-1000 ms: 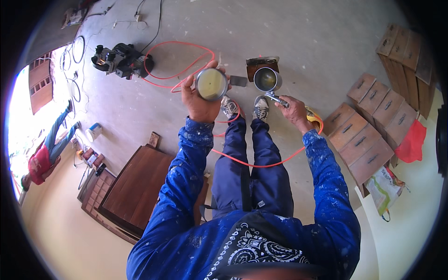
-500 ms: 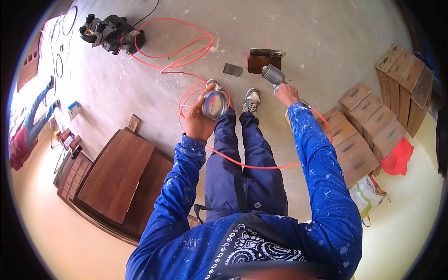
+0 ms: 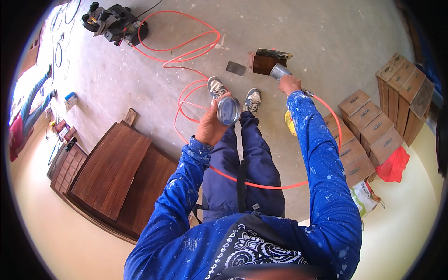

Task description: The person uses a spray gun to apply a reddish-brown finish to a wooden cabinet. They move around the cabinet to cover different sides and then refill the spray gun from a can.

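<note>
My left hand (image 3: 213,122) is closed around a round, shiny container (image 3: 229,111), its circular end showing bluish grey inside a pale rim; whether that is a lid or a base I cannot tell. It hangs in the air over my legs and shoes. Farther right, my right hand (image 3: 290,84) grips a paint spray gun, whose silver cup (image 3: 280,71) sticks out beyond my fingers. Most of the gun's body is hidden by the hand. A red air hose (image 3: 322,101) joins it behind my wrist. Just past the cup, a dark brown wooden piece (image 3: 266,64) stands on the floor.
The hose loops across the floor to a black air compressor (image 3: 114,25). Wooden drawers (image 3: 371,116) stand at right, near a yellow container (image 3: 290,123) and a red cloth (image 3: 393,164). Brown panels (image 3: 116,172) lean at left; another person's legs (image 3: 35,100) show far left.
My left hand has moved right and slightly down, turning the container so its end looks bluish, not cream and pink. The spray gun has shifted slightly right, its cup tilting.
</note>
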The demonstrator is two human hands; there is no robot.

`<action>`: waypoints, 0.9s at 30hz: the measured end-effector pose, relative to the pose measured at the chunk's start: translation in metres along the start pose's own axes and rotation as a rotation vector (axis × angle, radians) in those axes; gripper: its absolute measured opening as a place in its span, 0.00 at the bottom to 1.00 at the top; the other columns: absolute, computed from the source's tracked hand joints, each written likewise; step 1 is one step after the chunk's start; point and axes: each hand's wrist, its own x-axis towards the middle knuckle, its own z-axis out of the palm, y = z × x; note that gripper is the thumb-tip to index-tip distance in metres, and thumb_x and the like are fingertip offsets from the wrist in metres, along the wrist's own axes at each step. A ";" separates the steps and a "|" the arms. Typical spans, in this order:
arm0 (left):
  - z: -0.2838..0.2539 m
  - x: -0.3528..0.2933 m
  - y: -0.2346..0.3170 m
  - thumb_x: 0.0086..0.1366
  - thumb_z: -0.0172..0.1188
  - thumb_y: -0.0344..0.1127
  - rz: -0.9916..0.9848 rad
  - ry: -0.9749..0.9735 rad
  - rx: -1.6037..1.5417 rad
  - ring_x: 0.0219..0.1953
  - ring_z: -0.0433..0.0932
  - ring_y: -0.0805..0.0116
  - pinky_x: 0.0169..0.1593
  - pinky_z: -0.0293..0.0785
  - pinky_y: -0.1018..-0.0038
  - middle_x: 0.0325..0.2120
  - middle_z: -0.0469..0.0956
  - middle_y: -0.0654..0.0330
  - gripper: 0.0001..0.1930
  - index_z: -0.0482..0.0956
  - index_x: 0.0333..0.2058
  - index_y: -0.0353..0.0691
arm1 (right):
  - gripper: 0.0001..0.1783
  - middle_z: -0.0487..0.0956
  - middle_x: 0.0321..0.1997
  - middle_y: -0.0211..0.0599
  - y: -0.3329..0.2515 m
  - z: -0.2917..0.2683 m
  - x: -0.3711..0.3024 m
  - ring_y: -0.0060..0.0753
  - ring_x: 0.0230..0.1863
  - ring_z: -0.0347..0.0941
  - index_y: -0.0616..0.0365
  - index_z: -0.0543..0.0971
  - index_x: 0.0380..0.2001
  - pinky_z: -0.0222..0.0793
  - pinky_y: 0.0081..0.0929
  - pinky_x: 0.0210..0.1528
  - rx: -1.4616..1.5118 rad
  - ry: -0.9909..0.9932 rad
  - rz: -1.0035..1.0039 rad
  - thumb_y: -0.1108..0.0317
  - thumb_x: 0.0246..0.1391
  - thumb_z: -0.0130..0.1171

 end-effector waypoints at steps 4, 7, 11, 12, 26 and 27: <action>0.003 0.004 -0.003 0.71 0.50 0.62 -0.041 0.024 0.014 0.58 0.76 0.57 0.63 0.70 0.59 0.56 0.75 0.56 0.37 0.62 0.66 0.40 | 0.15 0.85 0.49 0.42 0.003 -0.001 0.003 0.42 0.51 0.82 0.52 0.87 0.43 0.78 0.37 0.51 -0.023 0.021 -0.006 0.64 0.59 0.54; 0.005 0.005 -0.005 0.72 0.49 0.63 -0.060 0.016 0.026 0.58 0.76 0.58 0.63 0.70 0.59 0.56 0.74 0.56 0.36 0.62 0.67 0.41 | 0.14 0.85 0.48 0.42 0.004 0.001 0.006 0.42 0.50 0.83 0.51 0.88 0.42 0.78 0.37 0.49 -0.036 0.033 -0.020 0.65 0.59 0.54; 0.006 0.009 -0.006 0.72 0.48 0.63 -0.085 0.030 0.054 0.58 0.76 0.59 0.62 0.70 0.58 0.56 0.74 0.57 0.36 0.62 0.67 0.42 | 0.14 0.86 0.46 0.41 0.005 0.003 0.007 0.42 0.49 0.83 0.51 0.88 0.40 0.79 0.37 0.47 -0.065 0.050 -0.057 0.65 0.59 0.54; 0.006 0.010 -0.007 0.72 0.48 0.63 -0.085 0.030 0.062 0.58 0.76 0.59 0.62 0.70 0.58 0.57 0.74 0.57 0.36 0.62 0.67 0.42 | 0.14 0.86 0.45 0.41 0.003 0.002 0.007 0.41 0.49 0.83 0.51 0.88 0.40 0.79 0.37 0.47 -0.071 0.056 -0.055 0.65 0.59 0.54; -0.005 0.043 -0.014 0.73 0.54 0.55 -0.048 0.047 0.146 0.58 0.74 0.59 0.62 0.70 0.63 0.57 0.74 0.51 0.32 0.64 0.65 0.37 | 0.13 0.86 0.35 0.44 0.008 0.024 0.016 0.44 0.39 0.85 0.53 0.88 0.33 0.78 0.41 0.37 -0.039 0.220 -0.172 0.68 0.57 0.53; -0.008 0.053 -0.013 0.72 0.56 0.53 -0.035 0.072 0.205 0.59 0.74 0.59 0.62 0.69 0.64 0.57 0.73 0.49 0.32 0.63 0.65 0.37 | 0.13 0.86 0.34 0.44 0.012 0.029 0.018 0.45 0.38 0.85 0.53 0.88 0.32 0.78 0.41 0.37 -0.016 0.219 -0.166 0.68 0.56 0.53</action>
